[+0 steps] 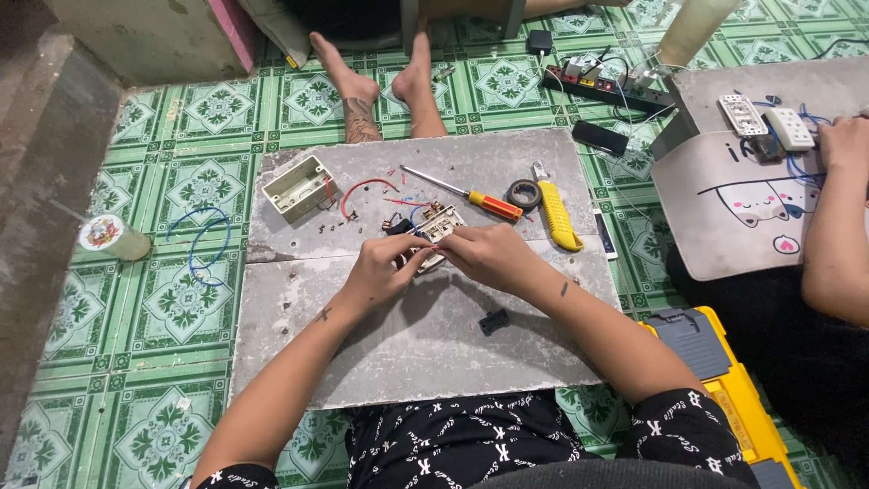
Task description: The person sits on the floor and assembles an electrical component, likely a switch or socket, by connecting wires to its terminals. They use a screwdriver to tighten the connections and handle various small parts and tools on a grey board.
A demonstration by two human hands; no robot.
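Both grips pinched tight on one small thing. Left hand (pixel 385 267) and right hand (pixel 489 254) meet fingertip to fingertip over a switch module (pixel 434 226), a pale plastic plate with metal fittings and short wires, held just above the middle of the grey slab worktop (pixel 425 344). The left grip closes on its lower left corner; the right grip pinches its near edge from the right. Whether a screw or a wire end sits between the fingertips, I cannot tell.

Handling, as a judgement: light, stiff, brittle plastic; smooth faces likely to slip, so the edges and corners are the places to hold, clear of the terminals and thin wires, which would bend or pull out.

Outward on the worktop:
- small black part (pixel 493 321) just near of the right wrist
- red wire (pixel 362 188) and scattered screws beyond the hands
- cream junction box (pixel 299 187), open side up, far left
- screwdriver (pixel 471 196) with red-and-yellow handle, roll of black tape (pixel 523 194), yellow utility knife (pixel 558 217), far right

Packages and labels: a clear cup (pixel 110 235) with a round, red-printed lid stands on the green tiled floor, left. A yellow toolbox (pixel 724 380) lies at right. Another person's hand (pixel 846 145) works at white switch plates on a board bearing a cartoon cat drawing.
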